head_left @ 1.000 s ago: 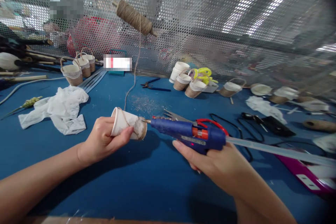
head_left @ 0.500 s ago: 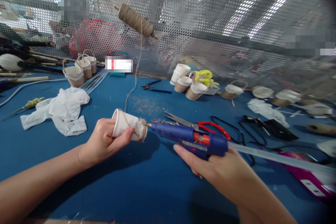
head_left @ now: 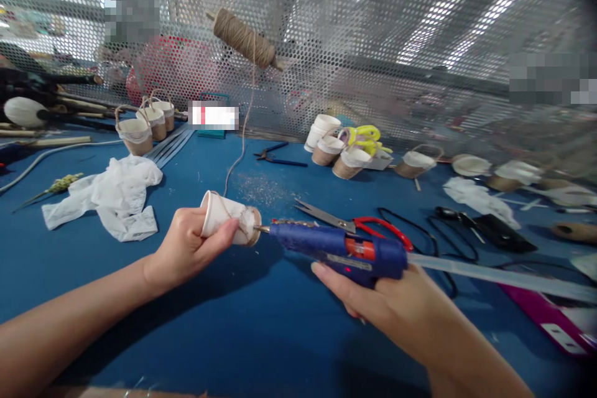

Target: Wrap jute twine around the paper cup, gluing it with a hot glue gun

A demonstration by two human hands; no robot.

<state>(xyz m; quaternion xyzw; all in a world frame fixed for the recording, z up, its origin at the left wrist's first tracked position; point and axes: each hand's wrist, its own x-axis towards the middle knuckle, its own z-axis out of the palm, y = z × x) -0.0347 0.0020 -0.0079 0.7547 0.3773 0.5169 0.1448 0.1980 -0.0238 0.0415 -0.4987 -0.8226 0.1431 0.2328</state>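
We hold the cup [head_left: 227, 226] on its side in our left hand [head_left: 186, 247], fingers curled round its wall and thumb along the near side, above the middle of the desk [head_left: 261, 317]. Its base points right, with twine [head_left: 242, 137] running up from it to the spool [head_left: 244, 46] on the mesh screen [head_left: 420, 25]. Our right hand [head_left: 396, 308] is clenched on the glue gun [head_left: 340, 249], and the nozzle touches the cup's base. A glue stick [head_left: 489, 273] juts from the gun's rear toward the right edge.

Scissors [head_left: 359, 224] lie just beyond the gun. A white plastic sheet [head_left: 109, 196] lies crumpled toward the left edge. Along the far edge stand small baskets [head_left: 140, 130] at the left, and more cups [head_left: 336, 149] near the middle. We cannot tell what they contain. Pliers [head_left: 275, 155] lie between the two groups.
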